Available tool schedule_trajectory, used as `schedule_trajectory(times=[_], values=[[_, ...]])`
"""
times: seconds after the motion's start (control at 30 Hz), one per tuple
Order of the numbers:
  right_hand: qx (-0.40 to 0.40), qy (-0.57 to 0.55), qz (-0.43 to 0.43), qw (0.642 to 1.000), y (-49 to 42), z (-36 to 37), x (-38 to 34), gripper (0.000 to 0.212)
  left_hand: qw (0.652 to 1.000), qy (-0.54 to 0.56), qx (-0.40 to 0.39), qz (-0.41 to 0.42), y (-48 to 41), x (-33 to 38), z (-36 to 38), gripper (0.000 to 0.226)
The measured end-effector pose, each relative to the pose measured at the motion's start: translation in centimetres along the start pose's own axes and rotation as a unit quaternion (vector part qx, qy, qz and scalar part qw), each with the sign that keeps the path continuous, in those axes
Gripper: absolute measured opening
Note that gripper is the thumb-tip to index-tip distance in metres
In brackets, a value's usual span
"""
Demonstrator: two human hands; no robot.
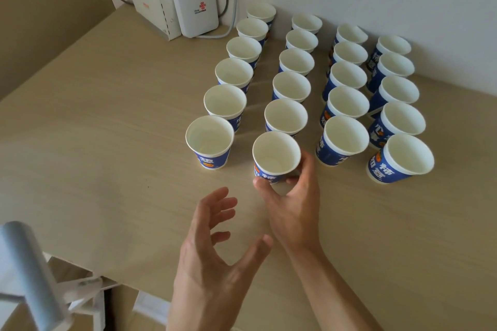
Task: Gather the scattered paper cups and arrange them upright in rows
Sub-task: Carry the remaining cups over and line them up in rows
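Paper cups point(291, 86) stand upright on the table point(107, 142) in four rows running away from you toward the wall. The front cup of the second row point(276, 154) is at the near end of its line, and your right hand point(293, 209) grips it low around the base, thumb on the near side and fingers curled round the far side. Your left hand point(212, 250) hovers over the table just beside it, fingers spread and relaxed, holding nothing. To place this one well, you should probably seat its base flat and bring it level with the front cup of the first row point(209, 140). Match the gap the other cups keep, then draw your fingers straight off so the light cup neither tips nor nudges the one behind. By count, there are six cups in the leftmost row, six in the second including the one you hold, five in the third and five in the fourth. That makes twenty-two, with none on its side in view. Two white network boxes point(174, 8) with cables stand at the back left.
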State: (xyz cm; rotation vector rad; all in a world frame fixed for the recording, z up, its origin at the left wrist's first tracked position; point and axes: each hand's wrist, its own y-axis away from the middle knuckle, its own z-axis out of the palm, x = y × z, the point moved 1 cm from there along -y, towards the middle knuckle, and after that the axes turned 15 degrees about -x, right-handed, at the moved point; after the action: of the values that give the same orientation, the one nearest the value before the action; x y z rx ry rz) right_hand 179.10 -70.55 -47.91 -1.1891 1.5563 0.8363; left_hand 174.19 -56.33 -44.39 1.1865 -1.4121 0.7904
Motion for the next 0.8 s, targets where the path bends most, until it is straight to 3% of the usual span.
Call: schedule_trajectory(times=[0.17, 0.4, 0.6, 0.8], values=[[0.01, -0.007, 0.0, 1.0, 0.6, -0.3, 0.2, 0.075, 1.0, 0.003, 0.001, -0.004, 0.7, 0.1, 0.0, 0.083], [0.016, -0.013, 0.08, 0.997, 7.5, -3.6, -1.4, 0.078, 0.999, -0.003, -0.034, -0.028, 4.4, 4.6, 0.7, 0.088], [0.079, -0.077, 0.142, 0.984, 13.6, -12.3, -7.5, 0.067, 0.995, -0.019, -0.089, -0.041, 9.3, 13.5, 3.4, 0.066], [0.119, -0.117, 0.136, 0.977, 17.9, -24.0, -13.1, 0.055, 0.987, -0.03, -0.159, 0.007, 14.2, 22.4, 10.3, 0.049]])
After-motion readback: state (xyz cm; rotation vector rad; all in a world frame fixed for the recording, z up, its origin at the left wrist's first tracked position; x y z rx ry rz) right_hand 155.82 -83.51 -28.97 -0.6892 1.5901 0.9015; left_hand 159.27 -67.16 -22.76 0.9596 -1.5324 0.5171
